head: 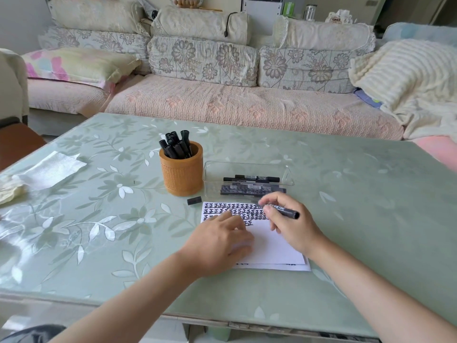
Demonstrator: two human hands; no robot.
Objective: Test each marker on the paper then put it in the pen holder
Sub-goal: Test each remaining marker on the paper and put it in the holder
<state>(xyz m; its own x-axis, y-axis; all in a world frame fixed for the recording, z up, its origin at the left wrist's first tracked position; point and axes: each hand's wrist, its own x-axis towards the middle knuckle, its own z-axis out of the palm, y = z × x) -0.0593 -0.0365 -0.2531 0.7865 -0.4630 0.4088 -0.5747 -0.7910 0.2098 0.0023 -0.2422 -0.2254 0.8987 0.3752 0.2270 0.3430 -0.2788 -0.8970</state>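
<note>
My right hand grips a black marker with its tip down on the white paper, at the end of several rows of black test marks. My left hand rests flat on the paper's left part. The marker's black cap lies on the table just beyond the paper's top left corner. An orange pen holder behind it holds several black markers. A clear plastic tray to its right contains more black markers lying flat.
The green floral table carries a white tissue and a crumpled cloth at the far left. A sofa with cushions and a cream blanket stands behind the table.
</note>
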